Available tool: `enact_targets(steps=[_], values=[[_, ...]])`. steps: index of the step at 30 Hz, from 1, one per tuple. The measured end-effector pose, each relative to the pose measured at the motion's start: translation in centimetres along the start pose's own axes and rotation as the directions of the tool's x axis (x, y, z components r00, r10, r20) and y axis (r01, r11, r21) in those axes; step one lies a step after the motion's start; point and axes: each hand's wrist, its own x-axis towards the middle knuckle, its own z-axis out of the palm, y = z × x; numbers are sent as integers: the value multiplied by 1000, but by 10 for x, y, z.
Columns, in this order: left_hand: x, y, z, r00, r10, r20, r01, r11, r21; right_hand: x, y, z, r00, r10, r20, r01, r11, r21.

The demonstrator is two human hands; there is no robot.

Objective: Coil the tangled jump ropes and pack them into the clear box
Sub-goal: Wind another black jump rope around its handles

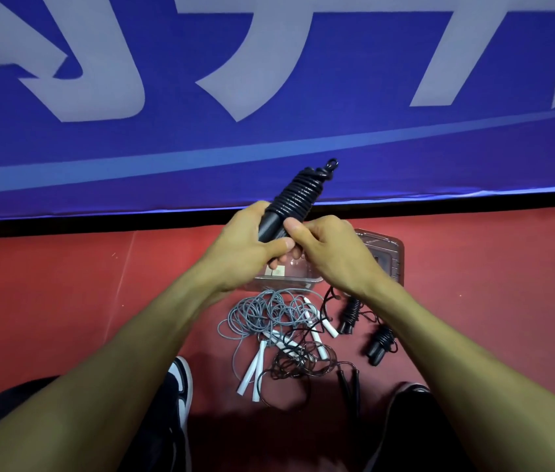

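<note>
Tightly wound, the black jump rope (295,199) spirals around its handles; the left hand (245,247) grips the handle end, the right hand (330,253) pinches the cord.

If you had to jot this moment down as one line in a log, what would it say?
step: coiling | both hands: left hand and right hand grip wound black rope | clear box: behind hands | floor: tangled grey rope

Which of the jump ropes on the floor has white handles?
The grey rope, lying tangled just in front of the clear box. Its handles are white; the other ropes on the floor are black with black handles.
</note>
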Motion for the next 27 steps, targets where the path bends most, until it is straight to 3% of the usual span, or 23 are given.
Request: enact_targets(steps=[4, 8, 10, 14, 16, 19, 23, 25, 27], values=[[-1, 1, 5, 982, 115, -148, -57, 935, 350, 1, -10, 3, 996, 92, -2, -92, 995, -47], [-5, 0, 14, 987, 159, -37, -129, 899, 419, -1, -12, 4, 998, 59, 38, -59, 998, -12], [-2, 1, 13, 994, 105, 16, -104, 920, 378, -1, -11, 2, 997, 56, 43, -57, 998, 34], [0, 5, -2, 988, 17, 151, -16, 1000, -6, -1, -7, -3, 996, 44, 82, -51, 995, 85], [-2, 4, -7, 981, 21, 194, -8, 998, -68, 0, -5, -5, 993, 48, 111, -55, 996, 65], [-4, 1, -6, 998, -23, 59, 22, 1000, 10, 0, -5, -8, 991, 44, 126, -45, 999, 5], [-5, 3, 7, 983, 108, -147, -41, 916, 400, 2, -5, -4, 999, 10, 45, -9, 1000, -11], [-5, 8, 10, 978, 97, -187, -27, 938, 346, 3, -4, -2, 1000, -16, 21, 15, 1000, 7], [-4, 11, 6, 992, -26, -120, 39, 994, 103, 2, -6, -3, 997, -58, 49, 54, 994, 94]])
